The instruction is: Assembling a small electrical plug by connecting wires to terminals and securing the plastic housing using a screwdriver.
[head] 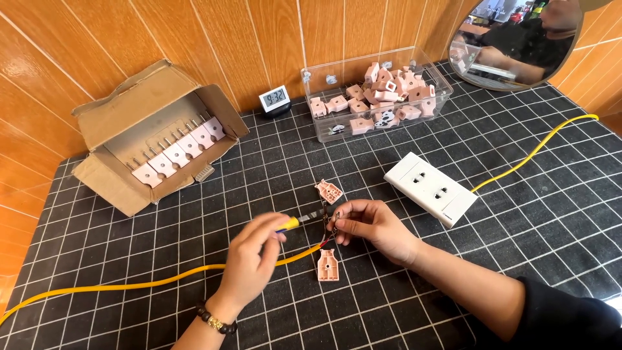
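My left hand (254, 253) grips a screwdriver (304, 220) with a yellow handle, its tip pointing right at a small metal piece. My right hand (369, 227) pinches that small metal terminal (335, 223) at the end of a yellow cable (129, 285), whose red and dark wire ends show near my fingers. Two pink plastic plug halves lie on the black grid mat: one (328, 190) just above the hands, the other (328, 264) just below them.
A white double socket block (430, 188) with a yellow lead (544, 146) lies to the right. A clear bin (440, 97) holds several pink parts at the back. A cardboard box (103, 175) with pinned pink parts is at left, beside a small digital clock (274, 99). A round mirror (518, 42) leans at top right.
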